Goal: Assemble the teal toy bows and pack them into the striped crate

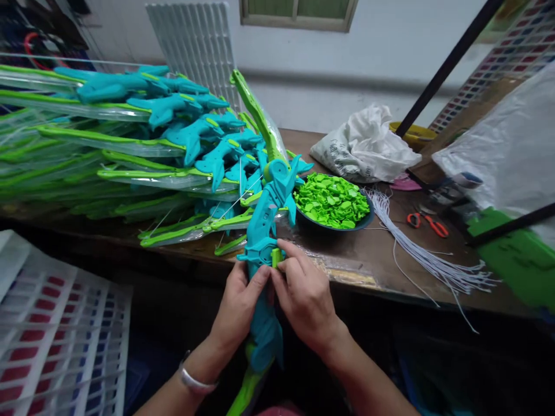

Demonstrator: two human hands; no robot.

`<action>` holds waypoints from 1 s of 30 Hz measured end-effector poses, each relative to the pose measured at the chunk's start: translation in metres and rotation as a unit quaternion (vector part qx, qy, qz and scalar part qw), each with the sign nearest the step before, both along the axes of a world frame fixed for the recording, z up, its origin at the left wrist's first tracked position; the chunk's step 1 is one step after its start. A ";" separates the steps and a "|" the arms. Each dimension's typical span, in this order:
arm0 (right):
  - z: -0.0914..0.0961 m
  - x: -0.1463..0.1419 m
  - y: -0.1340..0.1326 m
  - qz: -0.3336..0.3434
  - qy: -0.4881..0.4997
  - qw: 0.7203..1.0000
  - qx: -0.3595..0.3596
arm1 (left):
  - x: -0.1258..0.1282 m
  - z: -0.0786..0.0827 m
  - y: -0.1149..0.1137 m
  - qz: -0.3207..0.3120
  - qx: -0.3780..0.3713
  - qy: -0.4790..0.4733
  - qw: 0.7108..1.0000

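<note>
I hold a teal and lime-green toy bow (pixel 265 231) upright in front of me, its upper limb reaching up over the table. My left hand (pixel 239 306) grips the teal handle from the left. My right hand (pixel 301 292) pinches a small green plastic piece (pixel 276 257) against the handle's middle. Just beyond the bow, a dark bowl (pixel 366 219) holds several loose green pieces (pixel 332 199).
A big pile of finished teal and green bows (pixel 130 144) covers the wooden table's (pixel 381 248) left half. White strings (pixel 416 248), red scissors (pixel 427 222), a crumpled white bag (pixel 366 144) and clear plastic sheeting (pixel 507 150) lie right. Printed sheets (pixel 52 329) sit lower left.
</note>
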State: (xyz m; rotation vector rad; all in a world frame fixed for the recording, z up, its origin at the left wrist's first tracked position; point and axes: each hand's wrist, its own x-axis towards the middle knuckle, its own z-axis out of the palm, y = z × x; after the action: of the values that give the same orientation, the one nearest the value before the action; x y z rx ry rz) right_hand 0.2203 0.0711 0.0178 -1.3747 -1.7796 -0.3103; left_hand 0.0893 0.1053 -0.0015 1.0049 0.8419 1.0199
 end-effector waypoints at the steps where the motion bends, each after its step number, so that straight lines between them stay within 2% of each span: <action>1: 0.000 0.001 0.000 0.009 -0.020 1.000 -0.005 | -0.002 -0.001 -0.002 -0.008 -0.011 -0.005 1.000; 6: 0.008 0.010 0.000 0.074 -0.118 0.990 -0.025 | -0.009 -0.004 -0.004 -0.033 -0.012 -0.012 0.999; 12: 0.015 0.023 0.000 0.160 -0.205 0.964 -0.052 | -0.013 -0.007 0.000 -0.067 -0.038 -0.029 0.997; 18: 0.034 0.035 0.004 0.234 -0.292 0.923 -0.093 | -0.016 -0.011 0.004 -0.122 -0.062 -0.054 0.989; 21: 0.037 0.040 0.006 0.251 -0.335 0.906 -0.068 | -0.016 -0.014 0.003 -0.148 -0.092 -0.065 0.983; 24: 0.029 0.045 0.005 0.249 -0.287 0.925 -0.015 | -0.014 -0.017 -0.003 -0.160 -0.118 -0.084 0.976; 27: 0.014 0.045 0.000 0.195 -0.164 0.967 0.015 | -0.011 -0.016 -0.010 -0.163 -0.108 -0.082 0.977; 30: 0.002 0.040 -0.004 0.144 -0.089 0.985 0.023 | -0.009 -0.012 -0.015 -0.151 -0.117 -0.089 0.977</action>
State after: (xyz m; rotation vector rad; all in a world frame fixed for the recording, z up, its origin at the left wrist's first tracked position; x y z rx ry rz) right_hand 0.2599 0.0671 0.0201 -1.0659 -2.0745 -0.3232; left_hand 0.0807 0.0905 -0.0137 0.7980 0.6216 0.7189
